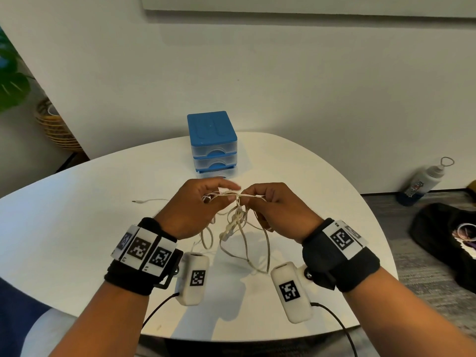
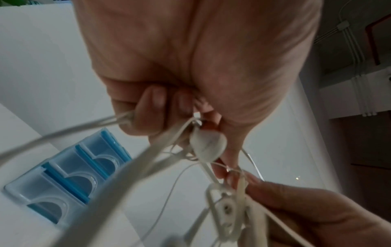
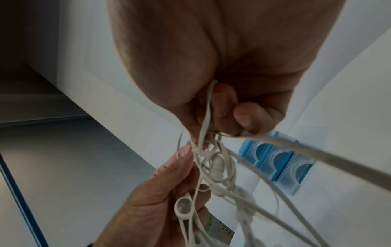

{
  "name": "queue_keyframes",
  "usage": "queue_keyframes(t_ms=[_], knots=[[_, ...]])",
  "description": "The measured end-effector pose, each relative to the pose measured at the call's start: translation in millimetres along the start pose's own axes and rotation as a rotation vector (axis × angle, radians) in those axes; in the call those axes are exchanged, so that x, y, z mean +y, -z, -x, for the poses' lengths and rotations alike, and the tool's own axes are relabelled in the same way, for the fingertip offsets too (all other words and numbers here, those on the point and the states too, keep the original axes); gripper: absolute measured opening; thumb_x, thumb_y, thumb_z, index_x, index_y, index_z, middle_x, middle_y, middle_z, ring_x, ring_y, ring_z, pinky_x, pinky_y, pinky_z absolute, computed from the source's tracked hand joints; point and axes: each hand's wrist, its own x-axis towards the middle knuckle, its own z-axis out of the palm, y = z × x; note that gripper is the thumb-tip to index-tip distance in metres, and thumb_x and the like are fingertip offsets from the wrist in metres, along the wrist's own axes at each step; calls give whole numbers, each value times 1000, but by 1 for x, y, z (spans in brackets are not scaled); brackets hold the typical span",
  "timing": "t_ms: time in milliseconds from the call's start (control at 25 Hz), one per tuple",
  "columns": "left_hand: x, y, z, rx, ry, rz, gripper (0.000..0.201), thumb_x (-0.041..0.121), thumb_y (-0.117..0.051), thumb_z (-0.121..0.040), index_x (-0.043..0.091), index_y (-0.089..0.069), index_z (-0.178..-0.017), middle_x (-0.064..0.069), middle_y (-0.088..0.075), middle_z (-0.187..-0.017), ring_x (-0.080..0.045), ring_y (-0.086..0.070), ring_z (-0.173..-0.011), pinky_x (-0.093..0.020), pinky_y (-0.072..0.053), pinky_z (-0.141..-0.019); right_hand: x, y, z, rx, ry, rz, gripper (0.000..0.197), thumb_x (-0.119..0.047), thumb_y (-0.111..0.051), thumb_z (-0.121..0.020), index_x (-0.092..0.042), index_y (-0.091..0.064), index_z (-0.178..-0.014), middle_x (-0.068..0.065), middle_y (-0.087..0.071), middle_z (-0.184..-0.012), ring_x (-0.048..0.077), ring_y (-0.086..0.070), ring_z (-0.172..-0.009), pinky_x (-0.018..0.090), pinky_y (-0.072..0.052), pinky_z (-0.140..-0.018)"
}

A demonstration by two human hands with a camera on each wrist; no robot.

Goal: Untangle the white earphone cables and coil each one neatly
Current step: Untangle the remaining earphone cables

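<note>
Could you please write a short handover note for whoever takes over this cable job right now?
Left hand: pinches strands of the white earphone cables, held above the white table.
Right hand: pinches the same bundle from the other side, with a short stretch pulled taut between the two hands.
The rest of the tangle hangs down in loops to the table. One audio plug lies on the table to the left. The blue drawer unit stands behind the hands.
Done: nothing is separated or coiled.
Left: work the knot loose, free each cable, coil each one.
</note>
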Motion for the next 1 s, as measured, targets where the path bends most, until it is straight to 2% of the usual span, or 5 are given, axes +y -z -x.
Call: queue_keyframes(t_ms=[200,360,640,840,1000], knots=[[-3,-5,-3,-32,59,-45,23,36,-55,-92,20,-71,-90,9,-66,-67,-3,-58,-55,-16,-49,-56,-2,1,-1,95,-41,-77,12,-18,-61,-93,-11,-68,-86,-11,-49,-40,5,-36,-37,18,-31,-43],[-4,-8,-3,-27,157,197,32,29,-47,-99,6,-66,-88,4,-50,-63,-3,-46,-52,-12,-42,-50,3,1,-3,217,24,-104,5,-12,-71,-86,-10,-68,-89,-6,-45,-41,9,-31,-37,20,-30,-44],[2,-13,-3,-15,149,270,31,28,-43,-100,19,-61,-76,14,-48,-49,-2,-46,-48,-11,-41,-49,-4,-1,6,105,149,92,16,-14,-74,-83,-10,-76,-99,-24,-58,-52,-9,-53,-48,2,-36,-53],[2,-16,-4,-28,110,237,24,27,-50,-97,21,-65,-80,14,-53,-52,-2,-51,-50,-17,-47,-54,8,-6,0,264,212,377,10,-35,-68,-87,-27,-74,-89,-11,-52,-54,7,-44,-49,16,-30,-54],[-1,-13,-4,20,92,154,14,30,-68,-84,23,-65,-95,12,-70,-78,-5,-64,-63,-23,-55,-58,10,-7,-2,425,228,298,6,-19,-69,-85,-25,-71,-84,-14,-53,-55,6,-47,-50,14,-33,-55]])
